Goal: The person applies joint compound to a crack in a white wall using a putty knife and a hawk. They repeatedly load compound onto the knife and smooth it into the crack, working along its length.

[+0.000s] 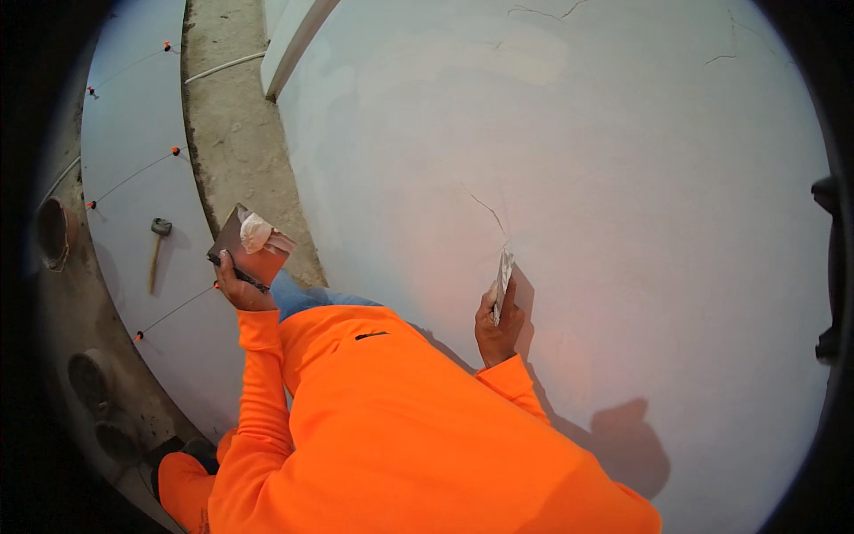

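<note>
My left hand (240, 287) is closed round the dark edge of a wide, flat metal spreader (233, 238). A lump of white putty (256, 233) lies on its blade. With my right hand (498, 338) I grip a putty knife (503, 283) smeared white, seen nearly edge on. Its tip is at the pale wall (605, 196), just under the lower end of a thin dark crack (485, 207). I cannot tell whether the blade touches the surface.
At the left, large pale tiles (133, 116) carry small orange-and-black clips (175, 151) along their joints. A mallet (157, 254) lies on them. A bucket (55, 233) stands at the far left. Bare concrete (245, 160) runs beside the wall, near a white door edge (298, 49).
</note>
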Action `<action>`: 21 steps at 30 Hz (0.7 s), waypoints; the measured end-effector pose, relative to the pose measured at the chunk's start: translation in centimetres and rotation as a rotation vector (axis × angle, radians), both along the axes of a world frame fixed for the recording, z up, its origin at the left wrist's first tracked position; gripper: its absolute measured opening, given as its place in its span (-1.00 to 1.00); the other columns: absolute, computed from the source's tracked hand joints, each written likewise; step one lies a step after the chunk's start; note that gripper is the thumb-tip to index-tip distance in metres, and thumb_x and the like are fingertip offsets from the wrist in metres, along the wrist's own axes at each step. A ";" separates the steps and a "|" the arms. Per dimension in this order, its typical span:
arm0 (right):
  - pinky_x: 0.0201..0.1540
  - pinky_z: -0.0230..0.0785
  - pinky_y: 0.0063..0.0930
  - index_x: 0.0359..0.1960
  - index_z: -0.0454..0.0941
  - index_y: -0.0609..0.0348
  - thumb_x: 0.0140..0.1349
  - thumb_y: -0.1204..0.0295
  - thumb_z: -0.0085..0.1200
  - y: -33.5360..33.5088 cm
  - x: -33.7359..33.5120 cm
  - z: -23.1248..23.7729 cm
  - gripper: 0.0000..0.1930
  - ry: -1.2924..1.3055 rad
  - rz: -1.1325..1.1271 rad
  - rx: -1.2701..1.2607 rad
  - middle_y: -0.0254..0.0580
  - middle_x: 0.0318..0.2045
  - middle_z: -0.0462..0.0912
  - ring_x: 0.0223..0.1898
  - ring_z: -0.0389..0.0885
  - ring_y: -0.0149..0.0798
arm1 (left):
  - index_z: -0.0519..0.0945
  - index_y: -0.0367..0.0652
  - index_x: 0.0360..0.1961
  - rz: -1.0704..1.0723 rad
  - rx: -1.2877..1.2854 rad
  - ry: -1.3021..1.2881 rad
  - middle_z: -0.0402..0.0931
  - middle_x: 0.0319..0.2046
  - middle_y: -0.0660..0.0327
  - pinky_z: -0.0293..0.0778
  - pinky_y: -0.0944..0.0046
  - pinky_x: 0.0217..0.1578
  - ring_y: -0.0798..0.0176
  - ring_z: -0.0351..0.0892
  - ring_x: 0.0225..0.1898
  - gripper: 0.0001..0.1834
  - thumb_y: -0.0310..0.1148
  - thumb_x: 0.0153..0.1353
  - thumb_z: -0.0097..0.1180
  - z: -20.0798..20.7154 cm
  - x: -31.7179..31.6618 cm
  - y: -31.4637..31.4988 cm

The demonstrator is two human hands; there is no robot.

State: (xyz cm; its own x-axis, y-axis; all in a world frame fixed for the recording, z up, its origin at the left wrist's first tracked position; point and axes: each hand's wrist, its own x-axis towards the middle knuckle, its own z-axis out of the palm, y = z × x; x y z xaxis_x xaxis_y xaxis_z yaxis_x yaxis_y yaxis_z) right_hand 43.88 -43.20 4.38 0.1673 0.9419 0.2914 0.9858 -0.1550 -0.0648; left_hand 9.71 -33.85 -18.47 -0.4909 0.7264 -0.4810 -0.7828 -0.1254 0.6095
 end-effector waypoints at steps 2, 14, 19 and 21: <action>-0.58 0.37 -0.26 0.41 0.29 0.10 0.41 0.52 0.03 -0.2 0.1 -0.4 -0.47 0.047 -0.003 -0.008 0.03 -0.55 0.59 -0.63 0.58 0.01 | 0.57 -0.24 -0.02 0.009 0.002 -0.002 0.58 -0.08 0.16 0.55 0.25 -0.03 0.25 0.60 -0.07 -0.67 -0.18 0.46 0.01 0.5 0.2 0.1; -0.55 0.37 -0.21 0.46 0.24 -0.02 0.36 0.55 0.04 -2.8 0.1 -2.9 -0.38 0.111 -0.115 -0.192 0.03 -0.56 0.58 -0.61 0.60 -0.01 | 0.56 -0.23 -0.01 -0.012 -0.003 0.040 0.58 -0.10 0.15 0.53 0.26 -0.04 0.25 0.58 -0.08 -0.66 -0.15 0.47 -0.01 0.0 0.7 0.4; -0.57 0.35 -0.20 0.39 0.34 0.08 0.37 0.55 0.03 -3.2 0.4 -3.0 -0.46 0.068 -0.115 -0.074 0.03 -0.60 0.55 -0.61 0.61 -0.01 | 0.55 -0.23 -0.01 -0.035 -0.075 0.038 0.56 -0.08 0.15 0.52 0.25 -0.05 0.25 0.56 -0.10 -0.65 -0.14 0.48 -0.03 0.4 0.7 0.4; -0.57 0.36 -0.21 0.35 0.37 0.14 0.39 0.53 0.02 -3.2 0.6 -2.7 -0.52 0.125 -0.117 -0.178 0.05 -0.60 0.55 -0.60 0.62 0.00 | 0.55 -0.24 0.00 -0.021 -0.062 0.096 0.56 -0.08 0.15 0.51 0.24 -0.04 0.25 0.56 -0.10 -0.64 -0.14 0.48 -0.04 0.6 0.7 0.4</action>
